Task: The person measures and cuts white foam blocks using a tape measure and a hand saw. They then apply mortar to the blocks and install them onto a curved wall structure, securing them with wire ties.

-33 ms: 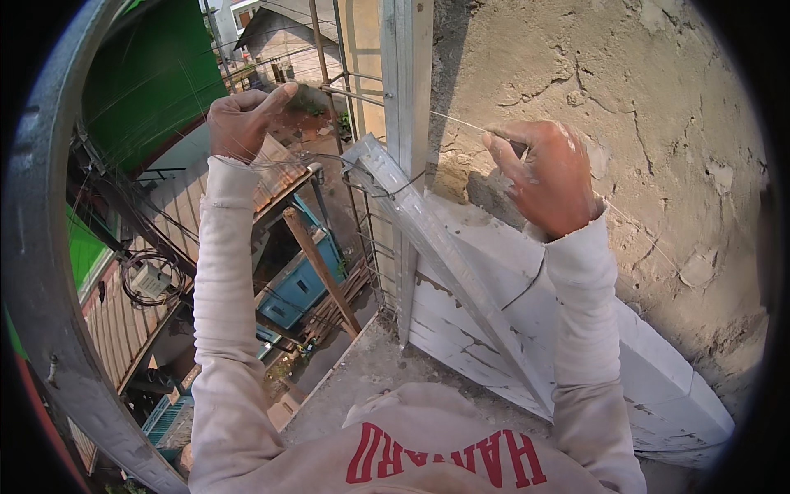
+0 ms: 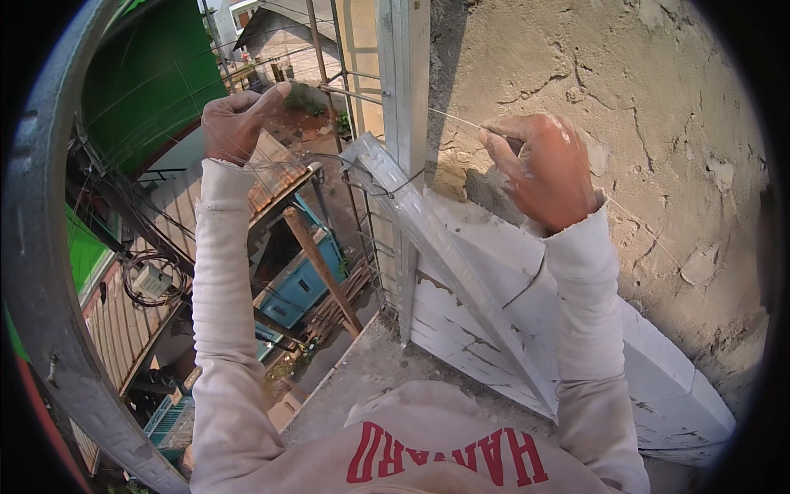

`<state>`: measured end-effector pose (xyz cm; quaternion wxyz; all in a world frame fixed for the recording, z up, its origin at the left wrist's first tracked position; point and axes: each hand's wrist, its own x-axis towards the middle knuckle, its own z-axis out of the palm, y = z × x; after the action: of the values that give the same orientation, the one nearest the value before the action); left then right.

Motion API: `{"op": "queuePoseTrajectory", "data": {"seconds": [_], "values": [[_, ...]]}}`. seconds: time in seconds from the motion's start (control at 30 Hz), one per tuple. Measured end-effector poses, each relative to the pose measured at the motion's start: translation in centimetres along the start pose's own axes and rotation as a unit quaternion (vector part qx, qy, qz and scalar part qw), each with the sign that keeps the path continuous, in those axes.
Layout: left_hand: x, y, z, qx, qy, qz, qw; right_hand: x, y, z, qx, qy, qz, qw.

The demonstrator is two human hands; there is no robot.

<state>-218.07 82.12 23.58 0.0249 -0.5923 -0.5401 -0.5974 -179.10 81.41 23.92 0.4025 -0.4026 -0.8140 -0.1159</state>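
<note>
A thin white string (image 2: 451,116) runs from the edge of the upright metal post (image 2: 403,90) to my right hand (image 2: 547,169), which pinches it between thumb and forefinger in front of the rough wall. White dust marks that hand's knuckles. My left hand (image 2: 234,125) is raised on the far side of the post, above the drop, its fingers curled and its thumb laid along the forefinger. Whatever it holds is too small to make out. Between my arms, a metal channel (image 2: 453,251) leans diagonally, with dark wire tied around its upper end.
Cracked cement plaster covers the wall (image 2: 642,99) at right. White blocks (image 2: 527,321) stand along its foot. A concrete ledge (image 2: 362,370) ends at a drop on the left. Below are tin roofs (image 2: 123,305) and a wooden pole (image 2: 321,267). A curved grey metal bar (image 2: 41,214) borders the left.
Both hands have shifted slightly to the left, still raised and closed. The string stays pinched in my right hand.
</note>
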Motion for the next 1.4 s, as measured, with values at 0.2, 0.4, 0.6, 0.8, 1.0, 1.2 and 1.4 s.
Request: {"op": "queuePoseTrajectory", "data": {"seconds": [0.2, 0.4, 0.6, 0.8, 1.0, 1.2, 1.4], "values": [[-1.0, 1.0, -2.1, 0.012, 0.029, -0.030, 0.999, 1.2, -0.5, -0.6, -0.064, 0.111, -0.063, 0.990], [1.0, 1.2, -2.3, 0.049, 0.045, -0.037, 0.997, 3.1, -0.4, -0.5, -0.087, 0.089, -0.040, 0.991], [2.9, 3.1, -0.4, 0.108, 0.079, -0.049, 0.990, 5.7, 1.1, -1.4, -0.130, 0.114, -0.044, 0.984], [3.5, 0.6, -0.2, 0.166, 0.030, -0.014, 0.986, 4.4, -0.2, -2.0, -0.103, 0.020, -0.031, 0.994], [3.1, 1.2, 2.1, 0.127, 0.032, 0.000, 0.991, 3.1, 0.6, -3.4, -0.093, 0.112, -0.067, 0.987], [5.3, 3.2, 2.7, 0.209, 0.052, -0.038, 0.976, 0.5, -1.6, -2.1, -0.002, 0.236, -0.217, 0.947], [5.0, 3.0, 2.6, 0.228, 0.056, -0.012, 0.972, 2.2, -1.1, -0.6, -0.045, 0.190, -0.187, 0.963]]}}
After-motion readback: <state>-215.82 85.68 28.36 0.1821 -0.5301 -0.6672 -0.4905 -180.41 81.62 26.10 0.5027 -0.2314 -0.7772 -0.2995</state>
